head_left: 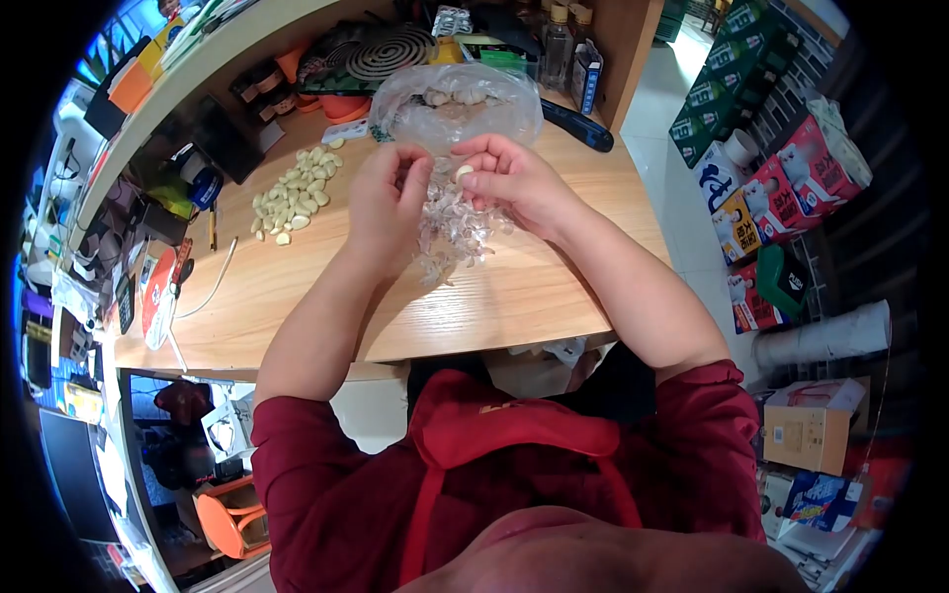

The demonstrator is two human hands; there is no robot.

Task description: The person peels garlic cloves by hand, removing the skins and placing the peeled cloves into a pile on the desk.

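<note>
Between the thumb and fingers of my right hand (pixel 514 188) is a pale garlic clove (pixel 464 172). My left hand (pixel 391 196) is just to its left, apart from it, with fingers curled and closed; whatever lies inside them is hidden. Papery garlic skins (pixel 457 235) lie in a loose heap on the table below both hands. Off to the left, a pile of peeled garlic cloves (pixel 295 193) is spread over the wood. A clear plastic bag (pixel 395 104) with whole garlic bulbs (pixel 465 97) in it stands behind my hands.
The wooden table (pixel 474 314) ends at a front edge close to my body. A black-handled tool (pixel 577 126) lies right of the bag. Glass bottles (pixel 557 49) and a mosquito coil (pixel 388 51) stand under the shelf. A white cable (pixel 213 287) trails at left.
</note>
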